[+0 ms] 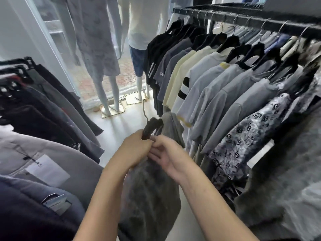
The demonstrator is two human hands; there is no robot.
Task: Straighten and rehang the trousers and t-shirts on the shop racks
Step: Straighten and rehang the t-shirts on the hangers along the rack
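A dark grey t-shirt hangs down between my arms in the aisle, partly on a black hanger whose metal hook points up and away. My left hand grips the near end of the hanger and the shirt's collar. My right hand pinches the shirt fabric at the same spot, fingers touching the left hand. One shoulder of the shirt drapes over the far side of the hanger. The black rail on the right carries several t-shirts on black hangers.
Trousers hang on a rack at the left, with a paper tag on a grey pair. Two mannequins stand by the glass shopfront ahead. Pale floor runs between the racks. A patterned shirt hangs at right.
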